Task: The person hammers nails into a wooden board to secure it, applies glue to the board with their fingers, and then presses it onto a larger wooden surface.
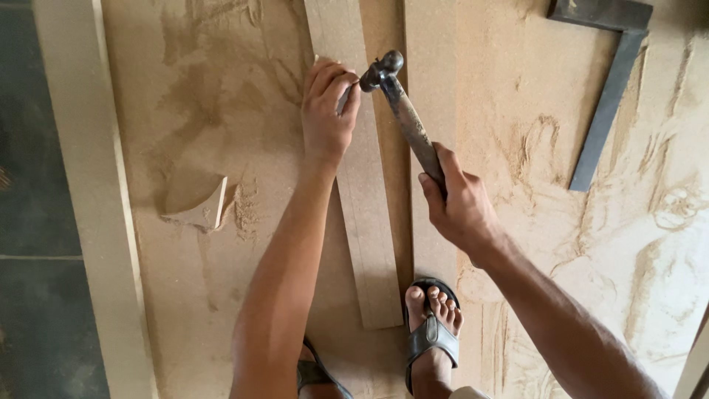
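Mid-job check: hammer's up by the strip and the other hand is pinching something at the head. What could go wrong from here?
1. The left hand pinches right beside the hammer head, so a slightly off blow would likely hit fingertips.
2. The narrow strip seems unclamped on a sawdust-covered board; it may slide when struck.
3. The foot in an open sandal is exposed if anything drops.
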